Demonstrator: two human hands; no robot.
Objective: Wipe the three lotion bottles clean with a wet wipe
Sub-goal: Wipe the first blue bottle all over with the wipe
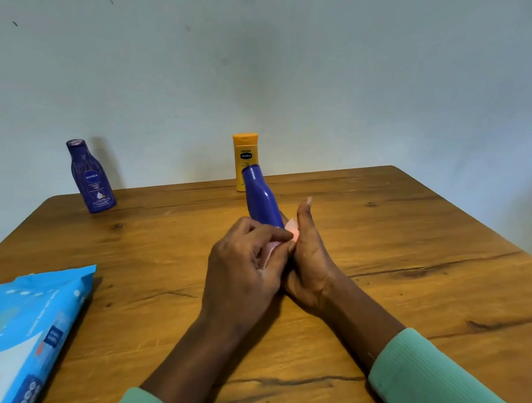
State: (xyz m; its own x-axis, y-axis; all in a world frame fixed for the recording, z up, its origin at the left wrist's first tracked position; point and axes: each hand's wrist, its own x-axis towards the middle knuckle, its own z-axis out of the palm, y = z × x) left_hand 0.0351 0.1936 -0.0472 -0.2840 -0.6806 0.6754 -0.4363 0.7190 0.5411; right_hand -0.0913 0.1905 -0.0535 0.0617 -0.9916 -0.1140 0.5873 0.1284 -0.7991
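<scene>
Lying at lower left of the frame, the wipes pack [25,344] rests on the tabletop [429,249]. At centre, the left hand [242,270] has its fingers clamped on the wet wipe [270,252], pressed against the plain blue bottle [261,198]. The right hand [311,259] grips that bottle's base, thumb straight. Behind them stands the yellow bottle [245,150]. Farther left is the Nivea bottle [92,178].

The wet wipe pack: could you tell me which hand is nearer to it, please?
Left. The left hand lies right of the wet wipe pack; the right hand is beyond it, farther away.
</scene>
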